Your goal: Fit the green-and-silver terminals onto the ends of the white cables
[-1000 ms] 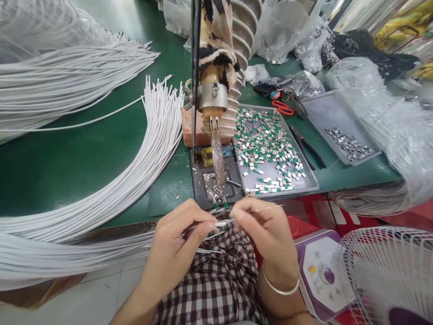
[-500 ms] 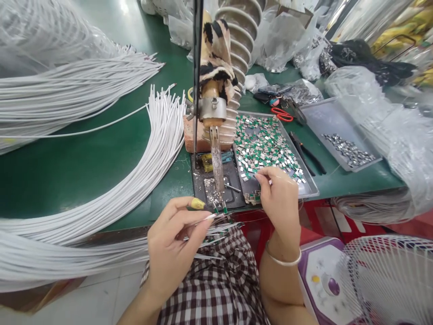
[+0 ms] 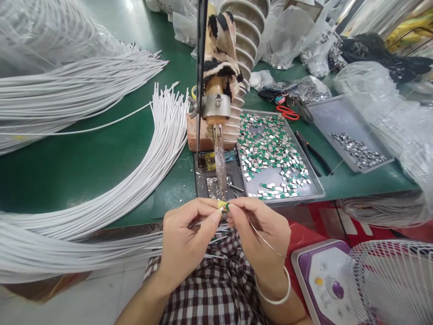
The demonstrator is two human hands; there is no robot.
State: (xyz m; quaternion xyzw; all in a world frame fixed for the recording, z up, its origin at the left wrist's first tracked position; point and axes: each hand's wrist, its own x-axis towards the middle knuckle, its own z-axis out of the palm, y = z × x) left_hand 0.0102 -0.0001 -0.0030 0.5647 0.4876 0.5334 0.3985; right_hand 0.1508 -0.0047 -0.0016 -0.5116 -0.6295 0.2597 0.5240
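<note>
L hand [image 3: 189, 234]: thumb + index pinched, almost no gap, on white wire [image 3: 222, 208], tip only showing. R hand [image 3: 260, 230]: same pinch, has small green pc [image 3: 227, 206], which sits btwn the two grips; wire tip right by it. Joined or not: can't tell, fingers hide it. Thin strand [image 3: 259, 234] runs across R hand, prob. solder.

12 o'clock of hands: iron [image 3: 220, 171], tip just above fingertips. This pc looks mid-step, my read.

1 o'clock: tray [image 3: 321, 192] w/ many loose pcs [image 3: 270, 140], so plenty of stock left. 2 o'clock: 2nd tray [image 3: 329, 113] w/ sm. metal parts, looks unused for now.

10 o'clock on tabletop [image 3: 84, 176]: thick wire bundle [image 3: 145, 167], ends w/o pcs approx., prob. to do. 8–9 o'clock: lower bundle [image 3: 101, 253], ends near lap, some green there; maybe done, count unclear.
</note>
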